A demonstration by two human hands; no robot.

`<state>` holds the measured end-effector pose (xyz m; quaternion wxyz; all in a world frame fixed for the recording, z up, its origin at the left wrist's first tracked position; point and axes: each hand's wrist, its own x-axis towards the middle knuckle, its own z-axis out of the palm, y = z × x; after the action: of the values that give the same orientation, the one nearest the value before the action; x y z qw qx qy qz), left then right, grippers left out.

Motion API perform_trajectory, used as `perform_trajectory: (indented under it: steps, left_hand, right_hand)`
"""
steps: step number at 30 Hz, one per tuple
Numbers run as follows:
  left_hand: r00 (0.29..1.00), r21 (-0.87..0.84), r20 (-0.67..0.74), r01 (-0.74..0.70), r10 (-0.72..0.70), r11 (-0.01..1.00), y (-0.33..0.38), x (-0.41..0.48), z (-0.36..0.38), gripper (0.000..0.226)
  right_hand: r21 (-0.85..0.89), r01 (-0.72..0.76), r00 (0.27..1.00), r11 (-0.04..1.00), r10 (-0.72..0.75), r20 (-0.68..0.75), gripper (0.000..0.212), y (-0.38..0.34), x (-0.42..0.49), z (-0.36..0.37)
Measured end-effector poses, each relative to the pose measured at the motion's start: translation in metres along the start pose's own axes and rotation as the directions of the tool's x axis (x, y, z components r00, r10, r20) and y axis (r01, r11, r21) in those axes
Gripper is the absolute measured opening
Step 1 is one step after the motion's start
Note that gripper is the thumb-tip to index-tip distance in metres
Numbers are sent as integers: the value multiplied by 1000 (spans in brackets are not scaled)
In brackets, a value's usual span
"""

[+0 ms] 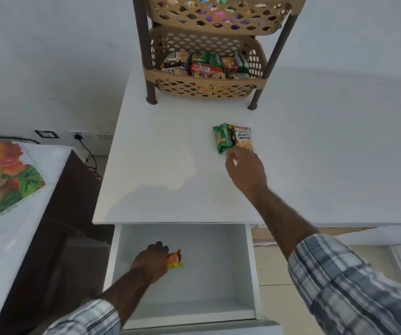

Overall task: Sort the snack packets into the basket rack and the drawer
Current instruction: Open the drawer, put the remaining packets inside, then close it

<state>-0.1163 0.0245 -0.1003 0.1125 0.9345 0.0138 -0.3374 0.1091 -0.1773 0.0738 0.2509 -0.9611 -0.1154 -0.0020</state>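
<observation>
Both hands are busy, one on each level. My left hand (pixel 152 261) is down inside the open drawer (pixel 251 274), fingers curled round one orange packet (pixel 175 259) that sits close to the drawer floor; it is the only packet I can see in there. My right hand (pixel 245 170) reaches over the white counter (pixel 165 165), its curled fingertips at the near edge of two packets lying side by side and touching: one green packet (pixel 220 139) and one salted peanuts packet (pixel 243 137). Whether I have pinched either, I cannot tell. At the back of the counter stands the basket rack (pixel 143 39), with two baskets in view. The lower basket (pixel 206 87) holds a heap of packets too overlapped to count, and the upper basket (pixel 218 26) shows many small bright wrappers through its lattice.
</observation>
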Motion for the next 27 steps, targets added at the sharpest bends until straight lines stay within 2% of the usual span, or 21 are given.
perform_trajectory:
  steps: [4,8,10,11,13,15,20,24,27]
  left_hand:
    - [1000,174,-2,-7,8,985,2,26,17,39]
    - [996,289,-58,-44,63,956,3,32,17,40]
    - [995,301,-36,-80,95,950,-2,33,18,46]
    - [991,318,-77,-84,114,944,-4,31,18,47]
    - [995,314,-47,-71,91,947,-6,28,16,39]
    - [998,310,-51,-22,39,950,-10,30,23,42]
    - [1000,144,-12,21,-20,989,-15,26,23,39]
    - [995,-100,18,98,-96,990,-19,21,18,28]
    - [990,-341,-7,132,-143,931,-20,15,9,33]
  right_hand:
    - [-262,98,993,960,-112,-40,16,-8,43,-1]
    - [-415,187,982,890,-182,51,23,-16,67,11]
    - [-465,204,979,861,-177,103,27,-15,77,23]
    - [-495,201,979,845,-162,122,29,-15,81,29]
    - [-536,170,985,827,-124,122,34,-14,87,39]
    - [-561,137,990,817,-92,109,40,-13,89,45]
    - [-562,152,988,813,-131,79,42,-9,85,50]
    - [-530,195,980,825,-189,67,35,-17,78,53]
    - [-445,128,991,886,-127,31,42,-22,74,58]
